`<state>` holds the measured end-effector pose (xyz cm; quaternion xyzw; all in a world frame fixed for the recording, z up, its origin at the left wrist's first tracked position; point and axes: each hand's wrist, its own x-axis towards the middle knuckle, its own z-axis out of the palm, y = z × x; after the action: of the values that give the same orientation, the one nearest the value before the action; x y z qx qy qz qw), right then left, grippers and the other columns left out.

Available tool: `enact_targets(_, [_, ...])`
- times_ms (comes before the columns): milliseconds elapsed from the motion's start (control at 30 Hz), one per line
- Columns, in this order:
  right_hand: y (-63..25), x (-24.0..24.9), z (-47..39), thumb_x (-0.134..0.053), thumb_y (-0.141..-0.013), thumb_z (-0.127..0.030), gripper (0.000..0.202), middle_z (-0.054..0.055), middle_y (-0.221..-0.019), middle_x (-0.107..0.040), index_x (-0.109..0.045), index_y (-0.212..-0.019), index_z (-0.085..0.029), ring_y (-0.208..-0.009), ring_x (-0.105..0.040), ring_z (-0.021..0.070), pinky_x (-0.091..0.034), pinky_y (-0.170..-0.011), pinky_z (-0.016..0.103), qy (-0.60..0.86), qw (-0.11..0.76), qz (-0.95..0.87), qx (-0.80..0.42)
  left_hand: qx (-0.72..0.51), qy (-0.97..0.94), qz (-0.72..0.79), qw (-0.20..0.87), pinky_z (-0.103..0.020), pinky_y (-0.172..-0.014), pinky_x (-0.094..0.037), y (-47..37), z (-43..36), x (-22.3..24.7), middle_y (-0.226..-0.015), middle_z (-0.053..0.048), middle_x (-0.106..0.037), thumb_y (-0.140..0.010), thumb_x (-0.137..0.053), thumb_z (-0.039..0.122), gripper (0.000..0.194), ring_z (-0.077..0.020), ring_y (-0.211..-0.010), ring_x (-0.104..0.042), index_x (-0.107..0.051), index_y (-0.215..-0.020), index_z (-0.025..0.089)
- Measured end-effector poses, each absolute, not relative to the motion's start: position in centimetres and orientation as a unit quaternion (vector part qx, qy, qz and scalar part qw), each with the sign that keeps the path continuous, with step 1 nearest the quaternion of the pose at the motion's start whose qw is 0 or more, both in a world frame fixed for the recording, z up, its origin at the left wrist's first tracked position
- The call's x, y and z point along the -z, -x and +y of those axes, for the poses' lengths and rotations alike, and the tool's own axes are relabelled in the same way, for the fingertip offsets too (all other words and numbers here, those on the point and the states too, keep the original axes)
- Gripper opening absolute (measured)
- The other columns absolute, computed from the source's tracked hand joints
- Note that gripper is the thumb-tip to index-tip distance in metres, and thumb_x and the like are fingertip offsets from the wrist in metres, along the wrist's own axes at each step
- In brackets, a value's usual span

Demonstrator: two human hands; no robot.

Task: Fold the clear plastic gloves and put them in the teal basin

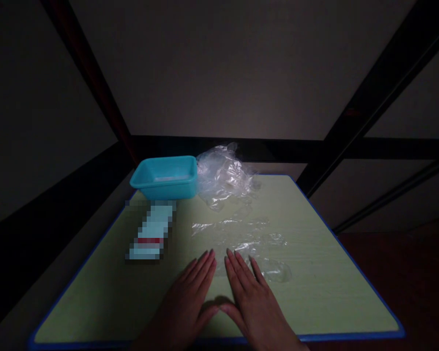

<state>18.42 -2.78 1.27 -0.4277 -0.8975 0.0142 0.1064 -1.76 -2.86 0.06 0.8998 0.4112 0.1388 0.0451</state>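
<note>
A thin, clear plastic glove (pixel 241 243) lies spread on the table, its finger-like parts reaching to the right. My left hand (pixel 190 297) rests palm down at its near left edge, fingers stretched out, holding nothing. Beside it my right hand (pixel 250 302) lies flat over the near edge of the plastic, fingers extended and also holding nothing. The two thumbs meet or nearly meet at the tips. Beyond the glove sits a crumpled heap of clear plastic (pixel 225 175).
A blue plastic basket (pixel 164 190) stands at the back left of the pale green table (pixel 325 292), which has a blue edge. Nearer on the left lies a pixelated flat object (pixel 151 231), perhaps a phone. A wall (pixel 219 73) rises behind the table.
</note>
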Motion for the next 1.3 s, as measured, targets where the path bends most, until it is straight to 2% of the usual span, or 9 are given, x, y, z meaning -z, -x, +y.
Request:
enact_targets(133, [-19.5, -1.1, -2.5, -0.036, -0.092, -0.05, 0.078, 0.016, -0.145, -0.029, 0.009, -0.143, -0.013, -0.132, -0.031, 0.0292, -0.039, -0.1, 0.055, 0.442, 0.121, -0.889, -0.002, -0.128, -0.902, 0.41, 0.046, -0.046, -0.102, -0.039, 1.9, -2.9, -0.1, -0.149, -0.014, -0.024, -0.093, -0.04, 0.043, 0.074, -0.0278, -0.135, -0.028, 0.005, -0.146, 0.016])
enact_targets(500, [-23.0, -0.4, -1.7, -0.034, -0.093, -0.05, 0.08, 0.013, -0.143, -0.036, 0.021, -0.141, -0.018, -0.128, -0.039, 0.0291, -0.04, -0.097, 0.056, 0.491, 0.133, -0.86, 0.033, -0.111, -0.902, 0.413, 0.054, -0.043, -0.104, -0.037, 1.8, -2.9, -0.8, -0.15, -0.012, -0.022, -0.093, -0.041, 0.041, 0.077, -0.0267, -0.135, -0.028, 0.01, -0.145, 0.018])
enact_targets(767, [-23.7, -0.7, -0.6, -0.033, -0.094, -0.047, 0.074, 0.012, -0.147, -0.028, 0.014, -0.144, -0.019, -0.133, -0.03, 0.0278, -0.036, -0.102, 0.051, 0.496, 0.164, -0.852, 0.027, -0.105, -0.903, 0.414, 0.044, -0.043, -0.104, -0.037, 1.9, -3.0, -0.5, -0.15, -0.014, -0.02, -0.092, -0.045, 0.039, 0.079, -0.0266, -0.136, -0.025, 0.008, -0.145, 0.015])
enact_targets(1033, [-22.6, -0.7, 0.3, -0.038, -0.091, -0.05, 0.079, 0.014, -0.148, -0.026, 0.009, -0.144, -0.016, -0.135, -0.027, 0.0254, -0.033, -0.105, 0.049, 0.427, 0.141, -0.893, 0.001, -0.114, -0.906, 0.408, 0.017, -0.042, -0.108, -0.032, -0.7, -2.3, -1.9, -0.151, -0.015, -0.018, -0.088, -0.052, 0.034, 0.084, -0.0266, -0.137, -0.019, 0.004, -0.145, 0.012])
enact_targets(1300, [-22.7, -0.2, 0.5, -0.038, -0.093, -0.045, 0.071, 0.015, -0.146, -0.03, -0.005, -0.146, -0.011, -0.135, -0.028, 0.025, -0.034, -0.104, 0.05, 0.409, 0.139, -0.902, 0.021, -0.095, -0.901, 0.421, 0.045, -0.04, -0.109, -0.029, -5.3, -0.3, -1.9, -0.148, -0.018, -0.024, -0.088, -0.048, 0.046, 0.074, -0.0267, -0.137, -0.02, -0.022, -0.141, 0.003])
